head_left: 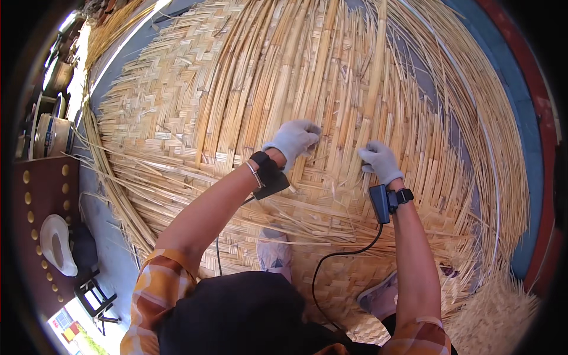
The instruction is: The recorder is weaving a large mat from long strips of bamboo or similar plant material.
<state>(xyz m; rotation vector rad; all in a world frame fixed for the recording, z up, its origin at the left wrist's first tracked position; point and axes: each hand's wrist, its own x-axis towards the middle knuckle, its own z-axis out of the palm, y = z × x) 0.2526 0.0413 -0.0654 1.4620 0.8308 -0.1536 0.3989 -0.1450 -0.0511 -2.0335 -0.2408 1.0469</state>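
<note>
A large woven mat of pale split reeds lies beneath me, with long loose strips running away from me across its middle. My left hand, in a white glove, is at these strips near the mat's middle, its fingers curled; what they hold is hidden. A short way to the right, my right hand, also gloved, has its fingers bent at the strips; I cannot make out what is in them. A black device is strapped to each wrist, with a cable running down.
Long reed bundles curve along the right beside a blue edge. At the left are a studded dark red panel, a pale hat and a folding stool. My shoes rest on the mat.
</note>
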